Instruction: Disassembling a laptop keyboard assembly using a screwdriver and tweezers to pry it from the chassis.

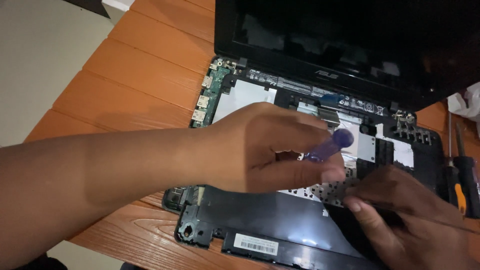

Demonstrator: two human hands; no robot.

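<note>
A black laptop (350, 45) lies opened up on an orange wooden table, its inner metal plate and green circuit board (209, 95) exposed. My left hand (265, 145) reaches across it and grips a translucent purple screwdriver handle (330, 144) over the middle of the chassis. My right hand (405, 220) rests at the lower right, fingers pressing on the white underside of the keyboard (330, 192). A loose black cover panel (270, 220) lies along the near edge. The screwdriver's tip is hidden behind my fingers.
Two more screwdrivers, one with a black and orange handle (457, 187), lie at the right edge of the orange table (130, 80). Something white and crumpled (467, 102) sits at the far right. Pale floor (45, 55) shows beyond the table's left edge.
</note>
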